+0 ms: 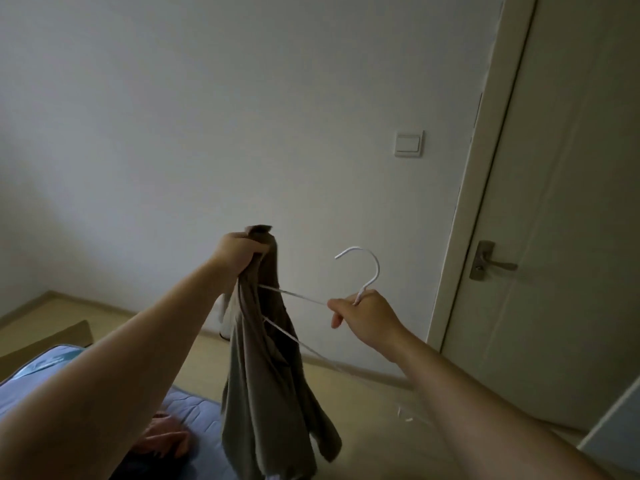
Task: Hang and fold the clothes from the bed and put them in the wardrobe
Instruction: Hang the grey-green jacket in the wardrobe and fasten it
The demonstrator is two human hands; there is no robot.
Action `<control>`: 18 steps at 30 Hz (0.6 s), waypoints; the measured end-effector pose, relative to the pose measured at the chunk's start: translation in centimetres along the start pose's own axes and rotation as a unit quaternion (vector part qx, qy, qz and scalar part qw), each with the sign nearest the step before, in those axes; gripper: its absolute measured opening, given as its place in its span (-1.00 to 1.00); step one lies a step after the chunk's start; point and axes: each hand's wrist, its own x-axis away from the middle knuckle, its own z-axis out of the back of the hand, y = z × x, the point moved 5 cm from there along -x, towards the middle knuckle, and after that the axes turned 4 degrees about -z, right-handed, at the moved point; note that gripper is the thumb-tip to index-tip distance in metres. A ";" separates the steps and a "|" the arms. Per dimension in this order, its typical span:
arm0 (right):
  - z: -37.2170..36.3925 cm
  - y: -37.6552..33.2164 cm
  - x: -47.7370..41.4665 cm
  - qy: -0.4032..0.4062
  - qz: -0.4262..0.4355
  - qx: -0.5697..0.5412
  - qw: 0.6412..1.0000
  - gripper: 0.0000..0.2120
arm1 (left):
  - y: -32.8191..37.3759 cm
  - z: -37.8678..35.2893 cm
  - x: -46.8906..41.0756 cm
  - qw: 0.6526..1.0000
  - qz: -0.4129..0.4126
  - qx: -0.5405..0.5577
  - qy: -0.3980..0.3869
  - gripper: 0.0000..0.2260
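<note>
The grey-brown garment is hanging in the air above the foot of the bed, bunched at its top inside the left grip, which is clenching the cloth tight. The right grip is pinching the white wire hanger just below its hook, and one hanger arm is poking into the folds. Because the cloth is gathered into a wad, that arm is likely catching a fold rather than finding the neck opening, and the thin wire could be twisting in such a light pinch, letting the garment slip to the floor. Counting: one garment aloft, one hanger, two grips, one heap of clothes lying on the bed, its pieces too tangled to number, one door, one light switch.
</note>
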 end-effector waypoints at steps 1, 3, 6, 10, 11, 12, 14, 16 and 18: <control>0.1 -0.2 -0.3 0.015 0.010 -0.012 1.000 -0.70 | 0.6 -0.7 0.7 0.999 -0.012 -0.030 -0.025 -0.87; 0.4 -0.6 -0.9 0.046 0.025 -0.059 0.997 -0.76 | 1.7 -2.6 2.1 0.992 -0.035 -0.089 -0.087 -0.86; 0.5 -0.8 -1.4 0.073 0.009 -0.144 0.987 -0.54 | 3.6 -5.4 4.3 0.960 -0.087 -0.209 -0.166 -0.89; 0.8 -0.8 -1.7 0.052 0.002 -0.292 0.955 -0.59 | 5.3 -8.8 7.0 0.914 -0.154 -0.286 -0.246 -0.90; 1.1 -0.9 -1.8 0.052 0.009 -0.304 0.951 -0.62 | 5.7 -9.6 7.5 0.900 -0.174 -0.305 -0.259 -0.89; 1.6 -1.0 -1.8 0.055 0.018 -0.315 0.947 -0.64 | 6.0 -10.2 7.9 0.882 -0.197 -0.334 -0.267 -0.88; 2.8 -1.6 -1.8 0.074 0.047 -0.336 0.938 -0.65 | 6.5 -11.2 8.1 0.843 -0.237 -0.401 -0.270 -0.87; 4.4 -2.1 -1.7 0.103 0.093 -0.337 0.931 -0.65 | 6.5 -11.9 7.9 0.813 -0.269 -0.445 -0.262 -0.89; 5.9 -2.4 -1.8 0.129 0.131 -0.303 0.935 -0.53 | 6.6 -12.7 7.8 0.789 -0.310 -0.473 -0.238 -0.86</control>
